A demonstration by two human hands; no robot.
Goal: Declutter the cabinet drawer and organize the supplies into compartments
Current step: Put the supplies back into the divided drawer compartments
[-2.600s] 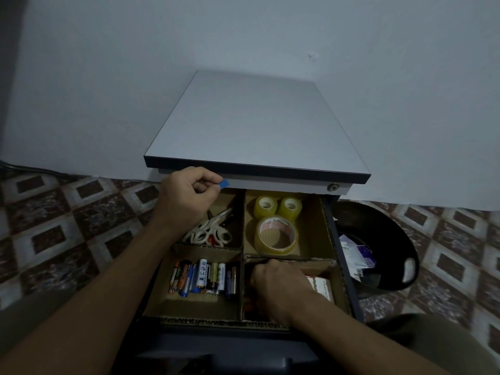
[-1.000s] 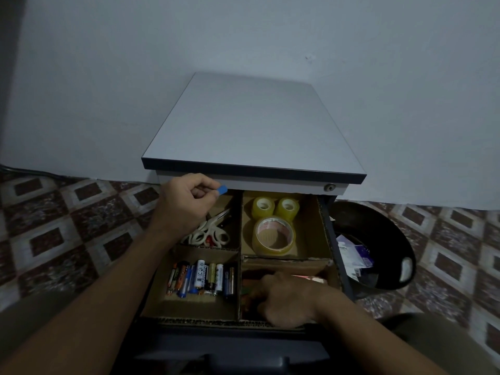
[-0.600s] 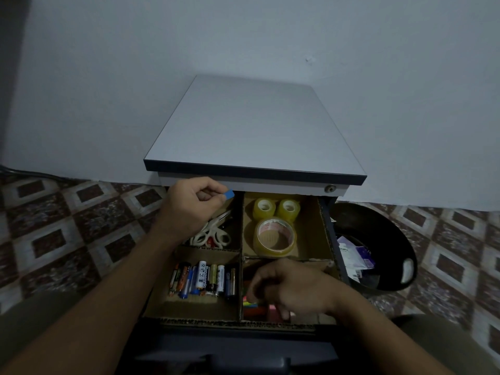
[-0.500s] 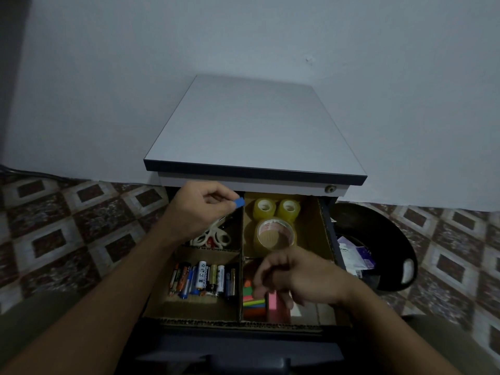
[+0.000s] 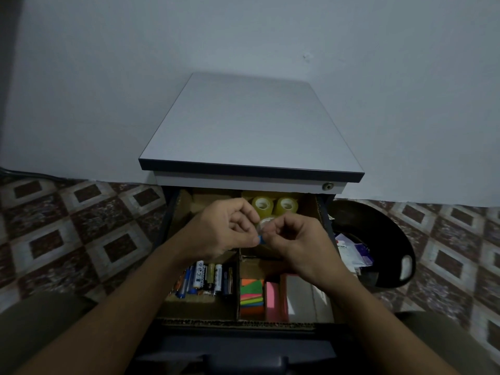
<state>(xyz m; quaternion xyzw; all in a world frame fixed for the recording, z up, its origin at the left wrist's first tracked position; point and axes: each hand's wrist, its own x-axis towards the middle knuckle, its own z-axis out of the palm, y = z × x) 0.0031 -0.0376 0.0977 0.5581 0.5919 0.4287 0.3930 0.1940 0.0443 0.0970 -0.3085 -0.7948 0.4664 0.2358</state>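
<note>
while clamping small blue flat tab (image 5: 260,239) mid-frame in left hand (image 5: 226,231) grip, pinches its frame-right edge with right hand (image 5: 296,239) grip.

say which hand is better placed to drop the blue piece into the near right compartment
Right, probably. Both pinch the blue piece, but the right hand and wrist hang above the near right compartment; the left hand would have to cross the divider.

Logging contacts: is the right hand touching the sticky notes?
Apart. Head view: right hand hovers beside the left hand; sticky notes lie uncovered below.
</note>
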